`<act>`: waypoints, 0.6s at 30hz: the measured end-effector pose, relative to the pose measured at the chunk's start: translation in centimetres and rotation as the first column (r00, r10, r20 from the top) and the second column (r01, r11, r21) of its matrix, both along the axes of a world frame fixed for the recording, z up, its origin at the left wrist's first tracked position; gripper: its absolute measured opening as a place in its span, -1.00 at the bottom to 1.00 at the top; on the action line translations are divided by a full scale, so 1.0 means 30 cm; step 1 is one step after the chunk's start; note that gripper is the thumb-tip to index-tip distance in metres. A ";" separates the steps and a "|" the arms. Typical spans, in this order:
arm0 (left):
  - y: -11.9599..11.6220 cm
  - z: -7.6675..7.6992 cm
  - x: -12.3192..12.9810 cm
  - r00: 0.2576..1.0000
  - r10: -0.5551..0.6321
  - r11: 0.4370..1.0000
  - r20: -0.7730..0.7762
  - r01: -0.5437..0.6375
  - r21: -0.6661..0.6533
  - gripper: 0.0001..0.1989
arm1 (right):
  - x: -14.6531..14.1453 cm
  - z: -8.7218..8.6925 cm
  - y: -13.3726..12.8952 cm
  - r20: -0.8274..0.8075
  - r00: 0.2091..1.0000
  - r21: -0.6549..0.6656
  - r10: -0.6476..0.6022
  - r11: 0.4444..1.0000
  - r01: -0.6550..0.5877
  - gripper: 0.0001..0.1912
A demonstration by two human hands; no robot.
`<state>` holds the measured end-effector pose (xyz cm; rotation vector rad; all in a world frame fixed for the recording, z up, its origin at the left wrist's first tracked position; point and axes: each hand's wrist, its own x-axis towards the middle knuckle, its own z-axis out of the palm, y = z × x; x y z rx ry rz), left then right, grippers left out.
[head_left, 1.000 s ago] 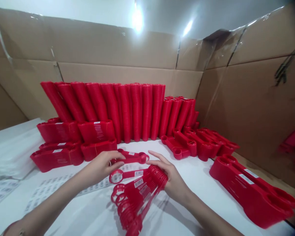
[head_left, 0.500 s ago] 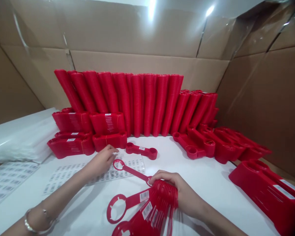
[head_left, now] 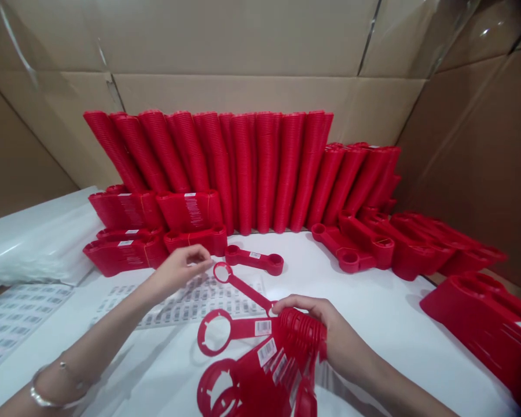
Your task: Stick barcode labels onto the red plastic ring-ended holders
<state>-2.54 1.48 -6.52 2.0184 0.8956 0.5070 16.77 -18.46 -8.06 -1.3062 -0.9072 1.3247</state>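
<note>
Clock face: read on the view, twelve at the top, hub at its middle.
Right hand: at five o'clock, clamped on the near-side ends of a fan of red double-ring wrenches, thumb along the top.
Fanned wrenches: at six o'clock, above the white table, their larger rings spread toward seven; several handles bear white barcode stickers.
Topmost wrench: pokes out from under the right thumb toward ten o'clock, its handle without a visible sticker.
Left hand: at eight o'clock, well apart from the right, fingers bent, thumb and forefinger tips close together just beside the topmost wrench's ring; cannot tell whether they pinch anything.
Barcode sheet: at seven o'clock, flat on the table below the left hand.
Short wrench stack: at six o'clock near the hub, lying flat, a barcode sticker on top.
Tall wrench columns: twelve o'clock, side by side before a cardboard wall.
Banded bundles: nine o'clock, stacked in two layers.
Translucent plastic pile: nine o'clock, farther out.
Large wrench bundle: four o'clock.
Bracelet: eight o'clock, around the left forearm.
</note>
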 end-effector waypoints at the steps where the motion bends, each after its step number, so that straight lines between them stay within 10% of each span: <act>1: -0.017 0.023 0.002 0.995 0.057 0.998 0.086 -0.058 0.004 -0.77 | 0.001 -0.001 -0.002 -0.013 1.000 0.018 -0.014 1.000 0.015 -0.71; 9: -0.263 0.045 0.083 0.955 0.027 0.987 0.296 0.022 -0.161 -0.81 | -0.013 0.036 -0.023 -0.058 0.997 0.115 -0.050 0.992 0.057 -0.79; 18: -0.257 0.023 0.092 0.979 0.017 0.997 0.203 -0.002 -0.074 -0.79 | -0.009 0.039 -0.039 0.049 0.999 0.199 -0.015 0.980 0.005 -0.80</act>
